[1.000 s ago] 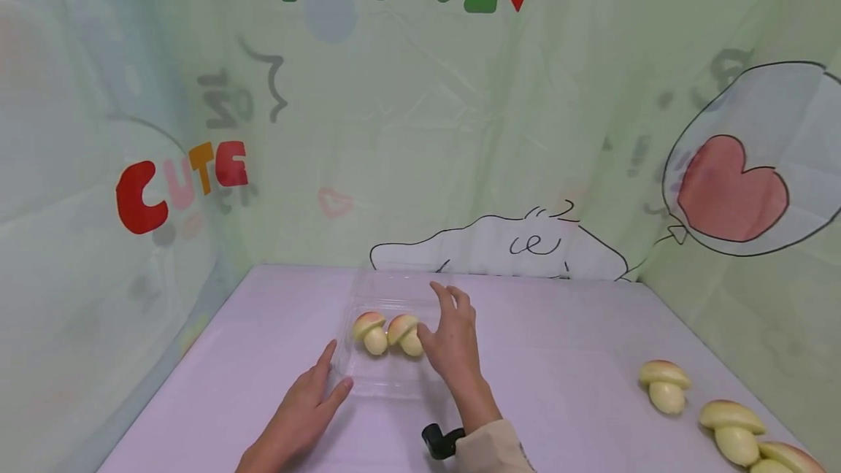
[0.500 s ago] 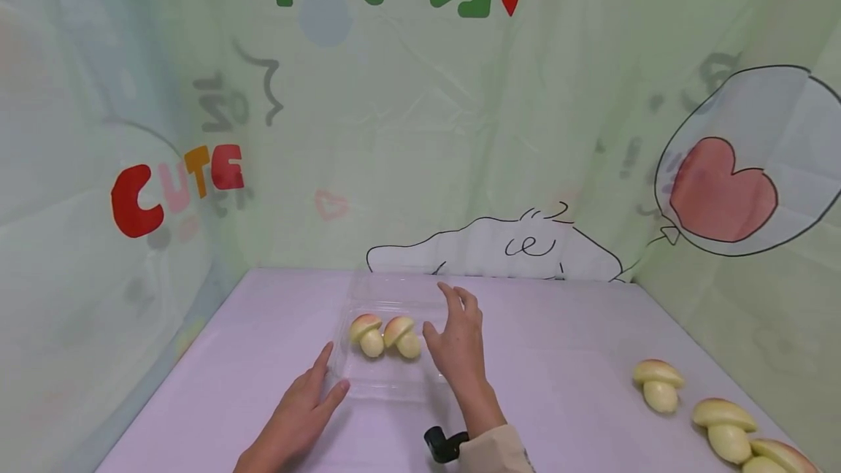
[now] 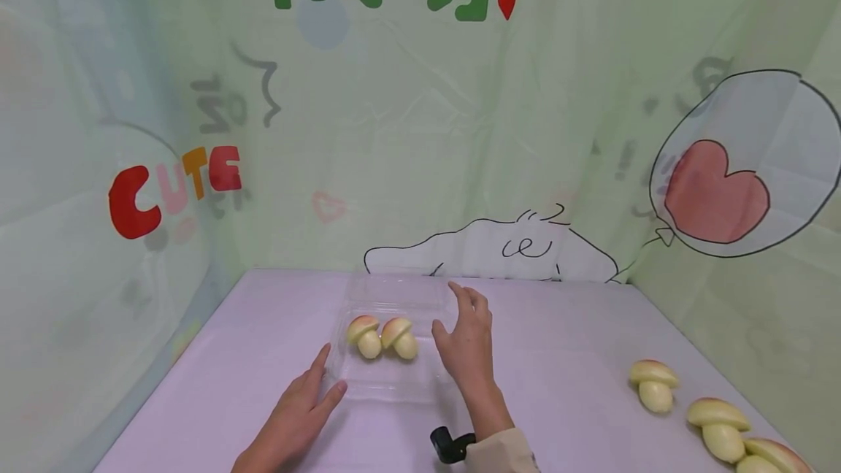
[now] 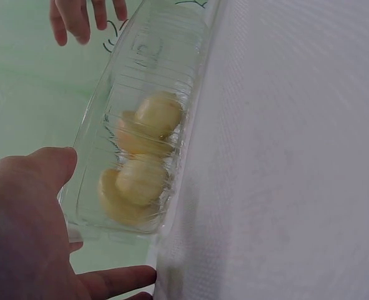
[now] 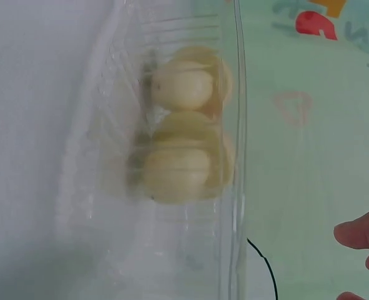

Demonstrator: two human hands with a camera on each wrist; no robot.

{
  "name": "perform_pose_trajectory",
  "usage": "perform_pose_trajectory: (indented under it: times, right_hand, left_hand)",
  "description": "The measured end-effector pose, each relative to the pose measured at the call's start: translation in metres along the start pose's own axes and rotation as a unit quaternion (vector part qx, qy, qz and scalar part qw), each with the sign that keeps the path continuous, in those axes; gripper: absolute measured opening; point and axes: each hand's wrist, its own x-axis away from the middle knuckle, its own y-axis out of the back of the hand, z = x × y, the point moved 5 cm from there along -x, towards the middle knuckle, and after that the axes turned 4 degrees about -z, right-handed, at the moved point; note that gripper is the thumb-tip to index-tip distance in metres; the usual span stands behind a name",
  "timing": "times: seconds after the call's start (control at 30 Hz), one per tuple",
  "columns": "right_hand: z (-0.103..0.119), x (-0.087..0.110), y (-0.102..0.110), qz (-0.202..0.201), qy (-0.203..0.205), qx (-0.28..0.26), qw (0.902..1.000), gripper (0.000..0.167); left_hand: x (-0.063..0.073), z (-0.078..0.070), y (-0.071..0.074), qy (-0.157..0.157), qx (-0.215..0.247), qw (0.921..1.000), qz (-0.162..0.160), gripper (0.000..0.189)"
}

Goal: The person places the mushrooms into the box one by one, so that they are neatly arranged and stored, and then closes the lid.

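Note:
A clear plastic clamshell box [image 3: 377, 388] with a raised lid [image 3: 398, 290] stands on the table. Two cream-yellow mushrooms [image 3: 363, 335] with reddish caps lie side by side in its left half; both show through the wall in the left wrist view, the nearer mushroom [image 4: 136, 181] by the left hand. At the box's left front corner is my left hand [image 3: 296, 404], fingers extended, its thumb at the rim in its wrist view. My right hand [image 3: 468, 345] hovers over the box's right side, fingers spread and slightly bent, holding nothing.
Several more mushrooms lie at the table's right: a single mushroom [image 3: 655, 385], a second mushroom [image 3: 719, 429], and another mushroom [image 3: 775, 455] against it, cut off by the frame. A printed curtain [image 3: 407, 130] encloses the table [image 3: 545, 378] at the back and sides.
My right hand has drawn away from the right mushroom in the box, moving to the right. The left hand stays at the box's side.

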Motion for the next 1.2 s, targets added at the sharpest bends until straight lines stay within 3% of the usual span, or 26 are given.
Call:
perform_pose_trajectory:
  times: [0.37, 1.2]
  right_hand:
    - [-0.013, 0.005, 0.004, -0.005, -0.01, 0.008, 0.9999, 0.06]
    - [-0.032, -0.006, 0.032, -0.042, -0.034, 0.012, 0.9985, 0.059]
  left_hand:
    - [0.0, 0.004, -0.003, 0.016, -0.007, 0.9998, 0.012, 0.079]
    - [-0.001, 0.003, -0.004, 0.013, -0.01, 0.9998, 0.011, 0.078]
